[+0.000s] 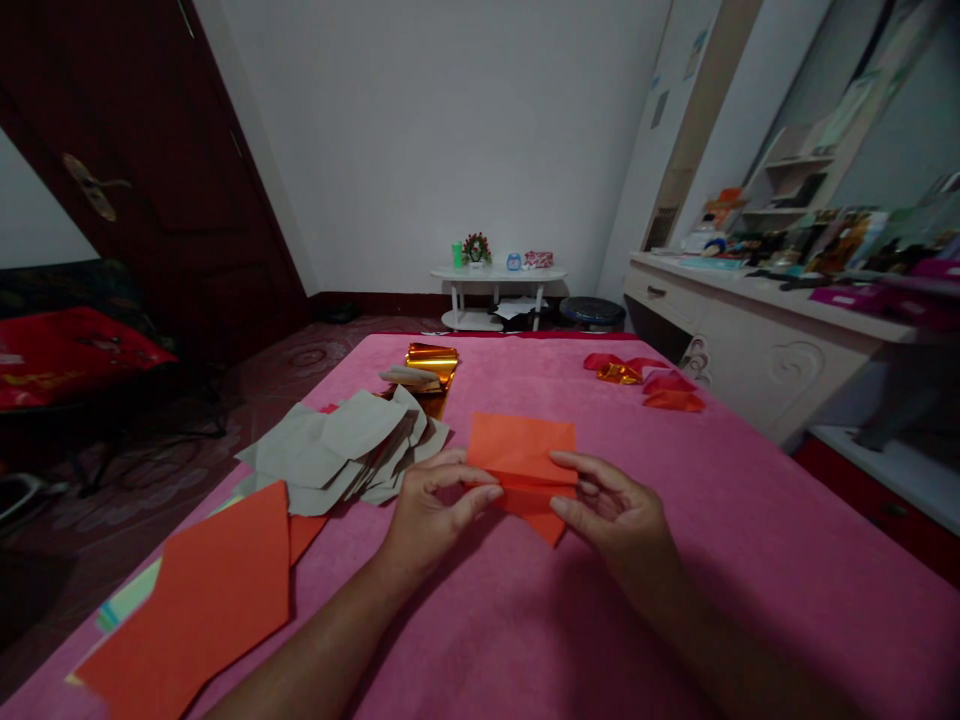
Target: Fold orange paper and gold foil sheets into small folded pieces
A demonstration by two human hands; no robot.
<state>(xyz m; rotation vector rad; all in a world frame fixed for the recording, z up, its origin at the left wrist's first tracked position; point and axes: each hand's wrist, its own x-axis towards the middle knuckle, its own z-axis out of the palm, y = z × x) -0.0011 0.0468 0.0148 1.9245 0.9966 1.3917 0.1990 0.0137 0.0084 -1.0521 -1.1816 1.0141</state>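
An orange sheet of paper (pixel 523 445) with a crease across its middle is held up above the pink cloth, a pointed corner hanging from its lower side. My left hand (pixel 442 500) pinches its left edge at the crease between thumb and forefinger. On the opposite edge, my right hand (pixel 611 505) grips the same sheet with thumb and fingers. Left of my left hand lies a loose pile of grey-white paper pieces (pixel 360 430). Larger orange sheets (pixel 225 590) rest nearer to me, over some pale green and yellow paper (pixel 135 595).
Gold foil paper (pixel 442 362) lies beyond the grey pile. Folded red, gold and orange paper pieces (pixel 649 382) sit at the far right of the pink cloth (pixel 750 560). A white dresser (pixel 780 340) flanks the right side; a small white table (pixel 442 273) stands by the wall.
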